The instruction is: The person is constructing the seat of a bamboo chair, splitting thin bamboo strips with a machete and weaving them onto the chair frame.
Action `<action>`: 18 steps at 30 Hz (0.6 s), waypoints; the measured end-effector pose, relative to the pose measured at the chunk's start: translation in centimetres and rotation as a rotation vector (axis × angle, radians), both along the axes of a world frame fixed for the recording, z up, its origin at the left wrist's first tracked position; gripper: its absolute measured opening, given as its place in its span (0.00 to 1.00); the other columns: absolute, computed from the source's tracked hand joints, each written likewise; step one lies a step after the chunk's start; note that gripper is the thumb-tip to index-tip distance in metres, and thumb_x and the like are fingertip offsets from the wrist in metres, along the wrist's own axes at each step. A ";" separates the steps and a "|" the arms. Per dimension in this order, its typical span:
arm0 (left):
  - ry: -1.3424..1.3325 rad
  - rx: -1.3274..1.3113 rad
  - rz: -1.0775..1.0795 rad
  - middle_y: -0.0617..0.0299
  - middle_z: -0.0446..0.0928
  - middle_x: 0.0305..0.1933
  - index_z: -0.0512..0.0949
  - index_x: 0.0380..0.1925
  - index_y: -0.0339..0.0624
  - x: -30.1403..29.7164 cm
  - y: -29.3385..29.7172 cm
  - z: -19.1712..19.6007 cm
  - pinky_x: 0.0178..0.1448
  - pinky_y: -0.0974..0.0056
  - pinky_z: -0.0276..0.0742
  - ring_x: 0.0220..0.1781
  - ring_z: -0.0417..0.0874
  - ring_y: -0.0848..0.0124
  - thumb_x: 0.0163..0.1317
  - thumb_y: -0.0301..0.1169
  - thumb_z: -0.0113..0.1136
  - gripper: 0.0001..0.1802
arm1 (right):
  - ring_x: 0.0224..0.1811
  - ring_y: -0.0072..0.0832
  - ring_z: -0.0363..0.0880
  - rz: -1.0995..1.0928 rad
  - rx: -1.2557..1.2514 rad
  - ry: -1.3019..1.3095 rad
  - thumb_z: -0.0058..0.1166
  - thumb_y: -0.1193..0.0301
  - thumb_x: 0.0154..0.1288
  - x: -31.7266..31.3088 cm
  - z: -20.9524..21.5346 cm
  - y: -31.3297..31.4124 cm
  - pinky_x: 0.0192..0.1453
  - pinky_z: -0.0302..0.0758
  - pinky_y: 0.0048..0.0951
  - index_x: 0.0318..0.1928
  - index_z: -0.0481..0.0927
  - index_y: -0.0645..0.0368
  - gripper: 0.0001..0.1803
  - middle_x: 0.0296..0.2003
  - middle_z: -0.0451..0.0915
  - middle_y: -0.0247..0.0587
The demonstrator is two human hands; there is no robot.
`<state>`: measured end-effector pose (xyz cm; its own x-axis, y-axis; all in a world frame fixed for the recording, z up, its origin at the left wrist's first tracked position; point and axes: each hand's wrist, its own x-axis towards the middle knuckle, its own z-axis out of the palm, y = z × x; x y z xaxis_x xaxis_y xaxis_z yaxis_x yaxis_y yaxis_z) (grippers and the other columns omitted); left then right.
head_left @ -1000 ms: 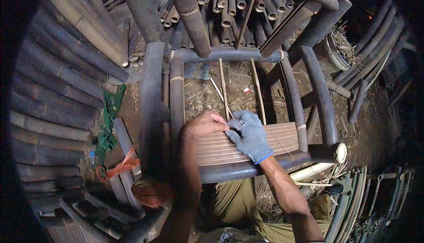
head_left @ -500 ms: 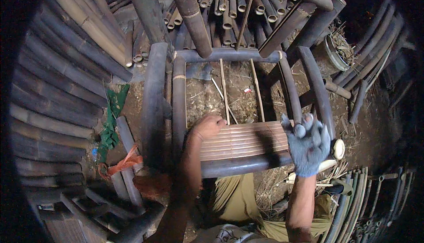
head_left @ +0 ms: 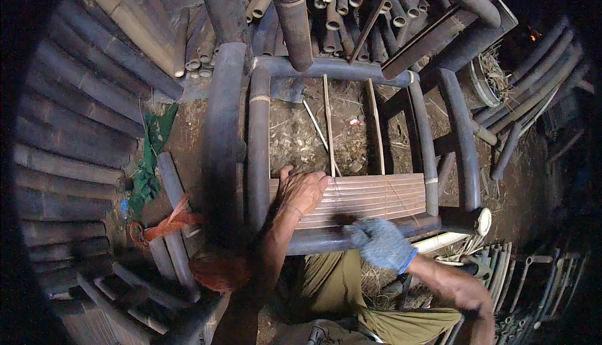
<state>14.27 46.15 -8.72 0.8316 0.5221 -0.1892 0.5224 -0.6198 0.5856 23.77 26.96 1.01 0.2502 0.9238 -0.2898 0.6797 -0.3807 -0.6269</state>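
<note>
A bamboo chair frame point(head_left: 258, 138) stands before me, its seat partly covered by a panel of narrow bamboo slats point(head_left: 370, 202) along the near side. My bare left hand point(head_left: 302, 192) is closed over the panel's far edge, left of the middle, its thumb beside a thin lengthwise bamboo strip point(head_left: 330, 125). A thin cord point(head_left: 396, 196) lies across the slats. Over the dark front rail point(head_left: 320, 239) is my right hand point(head_left: 384, 244) in a blue-grey glove. Its fingers look curled together and slightly blurred; whatever they hold is hidden.
Dark bamboo poles point(head_left: 81, 116) line the left side. Cut bamboo tubes point(head_left: 342, 12) are stacked beyond the chair. Orange netting point(head_left: 179, 219) and green cloth point(head_left: 150, 163) lie at the left, a bucket of shavings point(head_left: 490, 81) at the right.
My right hand has moved from the slats' right end leftward and nearer, to the front rail. My left hand stays at the slats' far edge. The view has shifted slightly.
</note>
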 end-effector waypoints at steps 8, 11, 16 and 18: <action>-0.016 0.047 -0.016 0.54 0.84 0.38 0.84 0.37 0.52 -0.4 0.1 0.1 0.67 0.45 0.53 0.45 0.83 0.56 0.71 0.47 0.45 0.19 | 0.35 0.60 0.77 -0.218 -0.136 0.216 0.42 0.57 0.75 2.2 -0.1 -4.2 0.41 0.71 0.52 0.31 0.79 0.64 0.24 0.30 0.79 0.61; -0.029 0.081 0.016 0.52 0.84 0.39 0.83 0.41 0.52 -0.4 -0.5 0.1 0.64 0.47 0.60 0.45 0.83 0.54 0.70 0.49 0.47 0.19 | 0.38 0.60 0.77 -0.237 -0.032 0.094 0.42 0.57 0.75 0.5 -1.9 -5.2 0.43 0.72 0.52 0.33 0.79 0.65 0.23 0.32 0.79 0.61; -0.382 0.140 0.093 0.49 0.83 0.36 0.81 0.42 0.45 -0.7 0.5 -4.7 0.51 0.51 0.73 0.44 0.82 0.49 0.69 0.48 0.51 0.19 | 0.46 0.58 0.77 -0.394 0.255 0.006 0.42 0.58 0.75 -2.7 -4.0 -7.6 0.51 0.75 0.51 0.46 0.78 0.61 0.20 0.42 0.79 0.62; -0.299 -0.023 0.165 0.46 0.82 0.37 0.80 0.43 0.44 0.1 -1.0 -1.5 0.50 0.49 0.73 0.44 0.81 0.48 0.69 0.49 0.51 0.20 | 0.48 0.57 0.78 -0.422 0.198 0.041 0.43 0.59 0.74 -3.5 -4.4 -8.2 0.52 0.76 0.49 0.52 0.76 0.62 0.20 0.46 0.79 0.61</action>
<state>14.34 45.20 -10.23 0.7567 0.6528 0.0369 0.4175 -0.5258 0.7411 20.25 18.78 -3.36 0.6077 0.7825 -0.1356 0.4646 -0.4888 -0.7384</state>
